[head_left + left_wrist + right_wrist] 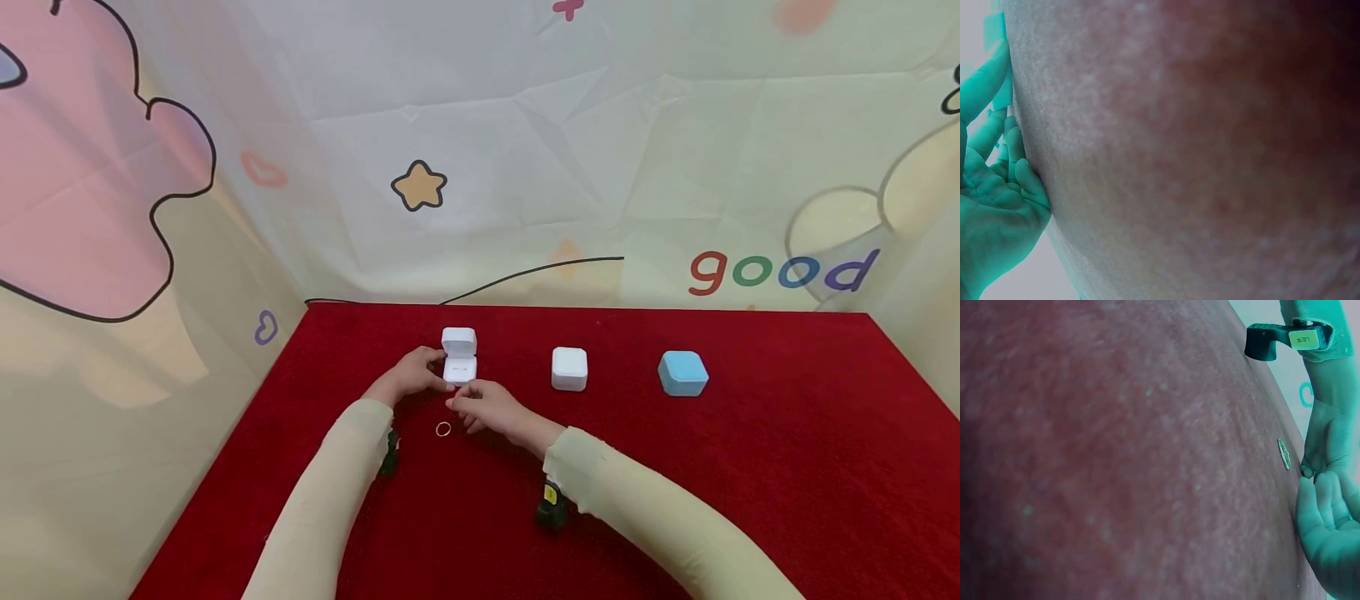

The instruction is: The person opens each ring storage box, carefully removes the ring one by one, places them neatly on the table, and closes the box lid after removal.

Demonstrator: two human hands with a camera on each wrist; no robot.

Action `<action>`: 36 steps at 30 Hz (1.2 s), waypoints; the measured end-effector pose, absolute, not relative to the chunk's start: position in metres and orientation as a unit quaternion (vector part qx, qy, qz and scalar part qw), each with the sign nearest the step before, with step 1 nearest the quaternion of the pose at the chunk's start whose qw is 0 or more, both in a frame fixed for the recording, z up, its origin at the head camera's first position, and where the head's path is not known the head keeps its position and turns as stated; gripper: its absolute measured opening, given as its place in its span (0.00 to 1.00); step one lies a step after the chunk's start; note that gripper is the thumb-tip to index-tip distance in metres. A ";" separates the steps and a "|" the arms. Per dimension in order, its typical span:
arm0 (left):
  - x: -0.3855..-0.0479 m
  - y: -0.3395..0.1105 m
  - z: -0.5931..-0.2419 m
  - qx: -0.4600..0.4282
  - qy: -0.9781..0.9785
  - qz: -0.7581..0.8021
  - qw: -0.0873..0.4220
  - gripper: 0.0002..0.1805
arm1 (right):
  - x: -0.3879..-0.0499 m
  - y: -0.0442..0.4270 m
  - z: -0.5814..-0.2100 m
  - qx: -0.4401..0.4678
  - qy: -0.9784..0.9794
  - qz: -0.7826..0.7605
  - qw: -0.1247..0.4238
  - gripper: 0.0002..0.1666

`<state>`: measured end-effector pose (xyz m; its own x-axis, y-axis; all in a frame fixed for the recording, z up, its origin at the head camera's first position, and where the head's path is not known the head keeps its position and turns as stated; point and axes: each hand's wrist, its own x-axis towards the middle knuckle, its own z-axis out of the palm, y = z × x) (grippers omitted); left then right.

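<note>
2 pale sleeves (660, 508) sit closest, stretched toward the open white box (459, 342) on the red bench (750, 467)! The left hand (414, 372) pinches that box's left side; the right hand (491, 410), fingers loosely bent, is just before it, the ring (443, 429) near. Rightward: closed white box (569, 369), then blue box (683, 374).

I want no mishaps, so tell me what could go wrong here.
The thin, round, metallic-looking ring lies loose on the red, plush-looking cloth, so the nearby right hand might knock it away. The small white square box stands with its lid raised; the left hand at its side could nudge it askew.
</note>
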<state>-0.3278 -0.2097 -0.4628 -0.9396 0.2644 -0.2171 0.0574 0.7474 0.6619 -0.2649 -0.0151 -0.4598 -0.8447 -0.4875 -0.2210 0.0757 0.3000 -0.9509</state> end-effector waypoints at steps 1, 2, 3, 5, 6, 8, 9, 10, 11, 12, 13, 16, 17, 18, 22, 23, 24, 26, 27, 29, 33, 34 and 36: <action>-0.328 -0.209 -0.462 0.085 0.922 0.346 0.151 0.36 | -0.264 -0.014 -0.459 -0.133 0.769 -0.580 0.235 0.14; -0.327 -0.209 -0.462 0.084 0.922 0.346 0.152 0.36 | -0.265 -0.014 -0.459 -0.130 0.770 -0.583 0.225 0.14; -0.327 -0.209 -0.462 0.084 0.922 0.346 0.152 0.36 | -0.265 -0.014 -0.459 -0.126 0.771 -0.586 0.215 0.14; -0.326 -0.209 -0.462 0.081 0.922 0.347 0.153 0.37 | -0.267 -0.013 -0.459 -0.121 0.775 -0.590 0.192 0.14; -0.326 -0.209 -0.462 0.082 0.922 0.346 0.153 0.37 | -0.268 -0.012 -0.459 -0.118 0.777 -0.592 0.181 0.14; -0.327 -0.209 -0.463 0.085 0.922 0.344 0.152 0.36 | -0.270 -0.011 -0.459 -0.110 0.780 -0.594 0.163 0.14; -0.327 -0.209 -0.463 0.086 0.923 0.344 0.153 0.36 | -0.272 -0.011 -0.458 -0.107 0.782 -0.593 0.156 0.15; -0.328 -0.209 -0.463 0.087 0.923 0.343 0.154 0.35 | -0.273 -0.010 -0.458 -0.105 0.784 -0.593 0.150 0.15; -0.328 -0.209 -0.464 0.088 0.923 0.342 0.154 0.35 | -0.274 -0.010 -0.457 -0.102 0.785 -0.593 0.145 0.15; -0.329 -0.209 -0.464 0.087 0.923 0.342 0.155 0.35 | -0.275 -0.009 -0.456 -0.098 0.785 -0.595 0.141 0.16; -0.329 -0.209 -0.464 0.087 0.923 0.342 0.156 0.35 | -0.276 -0.008 -0.455 -0.095 0.786 -0.595 0.139 0.16; -0.329 -0.209 -0.463 0.084 0.921 0.346 0.159 0.34 | -0.280 -0.007 -0.452 -0.089 0.785 -0.597 0.136 0.17; -0.329 -0.209 -0.463 0.083 0.920 0.348 0.160 0.34 | -0.281 -0.006 -0.451 -0.088 0.786 -0.597 0.136 0.17; -0.329 -0.209 -0.462 0.083 0.920 0.348 0.160 0.34 | -0.283 -0.006 -0.450 -0.087 0.786 -0.596 0.136 0.17; -0.328 -0.209 -0.461 0.082 0.917 0.354 0.163 0.33 | -0.288 -0.004 -0.448 -0.085 0.793 -0.590 0.128 0.18; -0.328 -0.209 -0.461 0.083 0.917 0.354 0.164 0.33 | -0.289 -0.004 -0.447 -0.083 0.794 -0.589 0.125 0.19; -0.328 -0.209 -0.461 0.085 0.917 0.353 0.164 0.33 | -0.289 -0.004 -0.446 -0.082 0.795 -0.588 0.122 0.20; -0.328 -0.209 -0.461 0.088 0.918 0.351 0.164 0.33 | -0.291 -0.003 -0.445 -0.077 0.796 -0.588 0.119 0.21; -0.328 -0.209 -0.461 0.091 0.919 0.349 0.163 0.33 | -0.292 -0.002 -0.444 -0.075 0.796 -0.589 0.119 0.22; -0.328 -0.209 -0.461 0.091 0.920 0.346 0.162 0.34 | -0.294 -0.002 -0.444 -0.070 0.797 -0.588 0.121 0.24; -0.327 -0.208 -0.461 0.090 0.922 0.341 0.160 0.35 | -0.300 0.000 -0.446 -0.061 0.800 -0.583 0.130 0.28; -0.327 -0.208 -0.461 0.088 0.921 0.343 0.161 0.35 | -0.301 0.000 -0.446 -0.060 0.800 -0.582 0.133 0.29; -0.328 -0.208 -0.462 0.086 0.921 0.344 0.162 0.35 | -0.304 0.001 -0.446 -0.057 0.799 -0.582 0.136 0.30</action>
